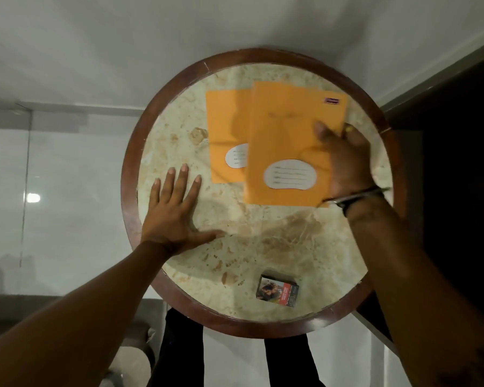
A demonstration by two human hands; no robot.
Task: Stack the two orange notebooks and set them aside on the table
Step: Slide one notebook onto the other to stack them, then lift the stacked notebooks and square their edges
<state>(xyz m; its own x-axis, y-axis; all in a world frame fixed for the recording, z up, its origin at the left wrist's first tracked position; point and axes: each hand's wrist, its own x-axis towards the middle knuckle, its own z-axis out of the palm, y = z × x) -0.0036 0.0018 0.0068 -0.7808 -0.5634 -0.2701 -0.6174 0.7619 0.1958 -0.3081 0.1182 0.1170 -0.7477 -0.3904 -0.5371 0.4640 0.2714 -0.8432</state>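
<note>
Presently: right hand (344, 160) pinches upper thin orange paper notebook (288, 141), overlapping lower orange notebook (227, 129) askew near round marble tabletop's (263, 247) far edge; left hand (173, 208) flat, empty. Risk: misaligned stack, slipping cover.

No legible text on notebooks (288, 141) or box (277, 291).

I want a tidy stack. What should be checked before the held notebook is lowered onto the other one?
1. Right hand grips the upper notebook: ok.
2. Lower notebook lies flat on the table: ok.
3. Edges lined up: not ok; upper one sits offset right and slightly tilted.
4. Left hand clear of both notebooks: ok.
5. Small box out of the way: ok.
</note>
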